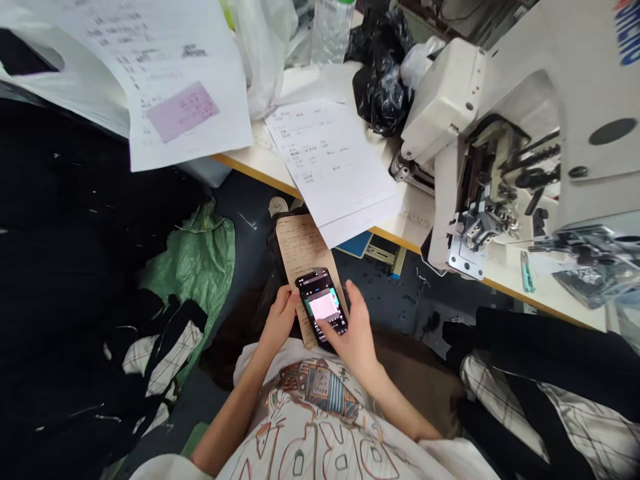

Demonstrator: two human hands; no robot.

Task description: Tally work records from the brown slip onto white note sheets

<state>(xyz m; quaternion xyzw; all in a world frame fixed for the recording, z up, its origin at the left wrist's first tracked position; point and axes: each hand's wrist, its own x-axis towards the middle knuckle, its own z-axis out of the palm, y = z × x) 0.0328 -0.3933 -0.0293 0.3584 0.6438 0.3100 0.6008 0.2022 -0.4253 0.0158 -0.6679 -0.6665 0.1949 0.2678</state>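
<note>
A smartphone [323, 305] with a lit screen lies over a handwritten brownish sheet [300, 247] above my lap. My left hand [281, 319] grips the phone's left edge, its thumb at the upper left corner. On the other side, my right hand [356, 333] has its fingers spread beside the phone's right edge. Its thumb reaches over the lower part of the screen; whether it touches the glass I cannot tell. The screen shows a pale pinkish picture on a dark background.
Printed papers [335, 167] overhang the table edge [400, 241]. An industrial sewing machine [500, 147] stands at right. Black plastic bags [383, 87] and a bottle [333, 30] sit behind. Dark garments are heaped at left, near a green sack [200, 260], and more fabric [550, 373] lies at right.
</note>
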